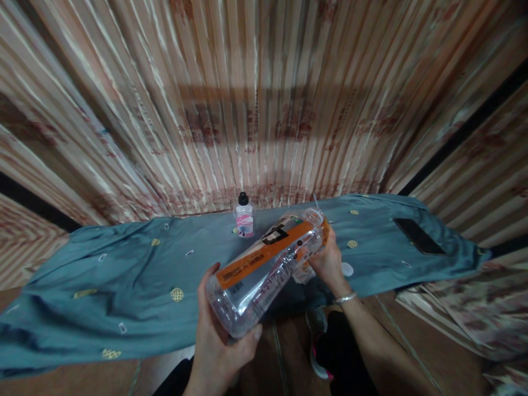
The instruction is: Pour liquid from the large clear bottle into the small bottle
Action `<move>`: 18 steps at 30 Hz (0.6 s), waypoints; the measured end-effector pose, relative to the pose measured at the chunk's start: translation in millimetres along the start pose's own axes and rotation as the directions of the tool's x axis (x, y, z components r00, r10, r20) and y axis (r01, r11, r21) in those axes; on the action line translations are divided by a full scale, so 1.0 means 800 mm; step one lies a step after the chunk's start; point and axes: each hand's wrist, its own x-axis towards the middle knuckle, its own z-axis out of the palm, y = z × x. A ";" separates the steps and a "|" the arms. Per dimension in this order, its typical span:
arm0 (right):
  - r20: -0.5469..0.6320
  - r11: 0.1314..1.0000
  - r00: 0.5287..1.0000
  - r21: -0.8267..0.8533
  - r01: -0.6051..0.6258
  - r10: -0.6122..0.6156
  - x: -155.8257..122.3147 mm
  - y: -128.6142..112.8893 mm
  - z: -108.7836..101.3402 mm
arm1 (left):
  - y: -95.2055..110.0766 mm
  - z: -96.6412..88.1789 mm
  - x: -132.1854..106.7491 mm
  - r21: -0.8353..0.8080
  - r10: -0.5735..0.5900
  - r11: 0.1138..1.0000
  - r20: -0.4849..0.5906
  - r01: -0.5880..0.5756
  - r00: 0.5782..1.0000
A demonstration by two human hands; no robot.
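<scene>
A large clear plastic bottle [264, 264] with an orange and silver label lies tilted across the middle of the head view, its neck up to the right. My left hand [223, 330] is closed round its base. By the neck, my right hand [328, 261] is closed on an orange-brown thing [325, 231], mostly hidden behind the bottle and my fingers. A thin pale strip sticks up at the bottle's mouth. Crumpled clear plastic [304, 273] shows below my right fingers. Behind the large bottle stands a small clear bottle [245, 220] with a black cap and pink label.
Teal patterned cloth [140, 275] covers the long, low surface. A white round disc [347, 269] lies near my right wrist. At the right end rests a dark phone [418, 235]. A striped curtain [256, 110] hangs close behind; dark poles slant at both sides.
</scene>
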 end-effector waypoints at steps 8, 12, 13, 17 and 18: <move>0.011 1.000 1.000 0.006 -0.011 0.011 0.000 -0.005 -0.003 | 0.000 -0.001 0.000 0.028 0.011 1.000 0.004 -0.011 1.000; 0.006 1.000 1.000 0.018 -0.019 0.019 0.000 -0.007 -0.003 | 0.001 -0.001 0.000 0.014 0.004 1.000 0.006 -0.004 1.000; 0.006 1.000 1.000 0.022 -0.019 0.019 0.000 -0.008 -0.003 | 0.001 -0.001 0.000 0.009 0.003 1.000 0.003 -0.003 1.000; 0.009 0.999 1.000 0.032 -0.018 0.018 0.000 -0.009 -0.004 | 0.002 0.000 0.000 0.003 -0.005 1.000 0.003 0.005 1.000; 0.011 0.999 1.000 0.032 -0.023 0.022 0.000 -0.010 -0.005 | 0.002 0.000 0.000 0.009 -0.006 1.000 0.003 0.006 1.000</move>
